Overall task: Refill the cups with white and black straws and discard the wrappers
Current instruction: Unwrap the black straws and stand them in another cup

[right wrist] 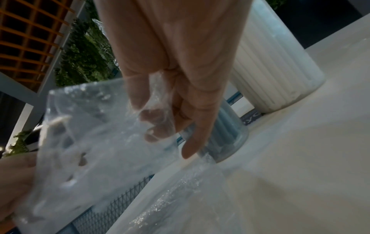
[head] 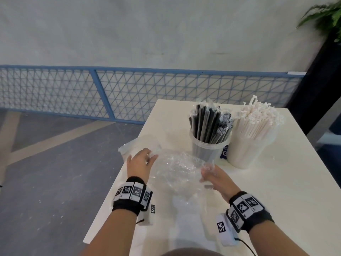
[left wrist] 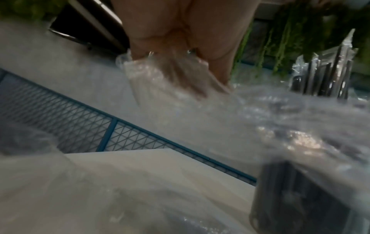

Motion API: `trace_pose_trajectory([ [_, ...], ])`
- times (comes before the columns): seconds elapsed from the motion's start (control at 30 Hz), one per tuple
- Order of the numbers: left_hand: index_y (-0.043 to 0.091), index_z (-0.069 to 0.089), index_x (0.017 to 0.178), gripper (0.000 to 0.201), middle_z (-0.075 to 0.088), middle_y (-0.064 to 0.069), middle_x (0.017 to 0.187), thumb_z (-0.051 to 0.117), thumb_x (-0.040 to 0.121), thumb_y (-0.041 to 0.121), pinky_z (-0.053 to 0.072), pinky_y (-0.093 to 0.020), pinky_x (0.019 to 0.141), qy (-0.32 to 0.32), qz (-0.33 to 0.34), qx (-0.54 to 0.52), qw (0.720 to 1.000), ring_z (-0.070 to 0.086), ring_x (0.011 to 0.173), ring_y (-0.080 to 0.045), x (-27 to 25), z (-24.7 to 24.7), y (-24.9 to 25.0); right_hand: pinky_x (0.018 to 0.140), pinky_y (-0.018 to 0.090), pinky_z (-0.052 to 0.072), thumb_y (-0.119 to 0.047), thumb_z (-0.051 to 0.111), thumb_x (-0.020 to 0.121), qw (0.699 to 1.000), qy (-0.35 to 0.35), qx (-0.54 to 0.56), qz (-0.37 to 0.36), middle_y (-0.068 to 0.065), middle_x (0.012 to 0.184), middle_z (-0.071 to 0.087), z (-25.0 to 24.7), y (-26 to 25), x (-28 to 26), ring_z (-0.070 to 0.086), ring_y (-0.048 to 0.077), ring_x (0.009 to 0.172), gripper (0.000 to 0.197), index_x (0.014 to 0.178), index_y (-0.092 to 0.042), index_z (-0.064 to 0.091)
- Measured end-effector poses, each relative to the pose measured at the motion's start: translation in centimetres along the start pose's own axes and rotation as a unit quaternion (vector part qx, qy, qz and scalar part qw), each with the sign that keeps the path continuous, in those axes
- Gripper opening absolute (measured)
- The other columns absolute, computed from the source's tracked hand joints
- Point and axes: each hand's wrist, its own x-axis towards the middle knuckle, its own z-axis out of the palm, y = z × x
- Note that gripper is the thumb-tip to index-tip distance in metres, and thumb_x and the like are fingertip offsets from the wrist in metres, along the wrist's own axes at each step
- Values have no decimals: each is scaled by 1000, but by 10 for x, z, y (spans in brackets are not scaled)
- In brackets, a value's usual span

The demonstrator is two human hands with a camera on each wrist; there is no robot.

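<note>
A clear plastic wrapper [head: 177, 170] lies crumpled on the white table [head: 276, 191] between my hands. My left hand [head: 141, 161] grips its left side, fingers curled into the film [left wrist: 170, 79]. My right hand [head: 212, 174] pinches its right edge, the film [right wrist: 156, 110] bunched between thumb and fingers. Behind the wrapper, a clear cup [head: 208, 146] holds black straws [head: 208, 124] in clear sleeves. To its right a second cup [head: 245, 150] is packed with white straws [head: 258, 119]. A second flat clear wrapper [head: 136, 145] lies at the table's left edge.
The table's left edge [head: 114, 191] drops to grey floor. A blue mesh fence [head: 129, 93] runs behind the table. A dark pillar [head: 313, 89] and a green plant [head: 324, 15] stand at the right. More clear film [head: 186, 215] lies near my wrists.
</note>
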Motion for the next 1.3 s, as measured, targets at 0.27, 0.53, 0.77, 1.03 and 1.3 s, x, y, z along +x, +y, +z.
trace_pose_trajectory([
  [0.27, 9, 59, 72, 39, 57, -3, 75, 36, 99, 26, 31, -26, 68, -15, -106, -58, 993, 50, 75, -24, -3, -7, -19, 79, 55, 52, -38, 59, 87, 989, 111, -92, 8, 9, 86, 50, -21, 7, 4, 52, 22, 76, 43, 98, 2, 49],
  [0.53, 15, 61, 73, 39, 62, 0, 73, 56, 84, 52, 42, -31, 71, -131, -143, -93, 977, 57, 72, -20, 16, -5, -24, 70, 15, 49, -15, 58, 90, 991, -43, -117, -47, 4, 88, 66, -13, -9, -8, 64, 3, 75, 12, 98, -6, 56],
  [0.77, 7, 48, 80, 20, 59, -10, 69, 45, 95, 19, 37, -28, 55, -77, -159, -54, 983, 52, 57, -23, 18, -7, -17, 79, 34, 50, -18, 57, 90, 999, 9, -28, -15, 4, 92, 68, -20, -3, -9, 68, 16, 86, 16, 103, -9, 57],
  [1.03, 8, 51, 78, 23, 62, 2, 59, 50, 93, 25, 39, -23, 52, -155, -152, -71, 974, 51, 46, -13, 12, -3, -5, 78, 36, 52, -14, 57, 90, 1000, 5, 10, -6, 3, 89, 68, -16, -4, -9, 68, 15, 82, 9, 99, -12, 58],
  [1.3, 2, 48, 94, 27, 65, -5, 62, 37, 99, 26, 38, -25, 51, -128, -249, -127, 952, 58, 38, -13, 16, -4, -16, 73, 27, 48, -9, 65, 84, 972, 192, -138, -14, 9, 106, 54, -12, 11, -2, 56, 18, 79, 44, 123, -10, 45],
])
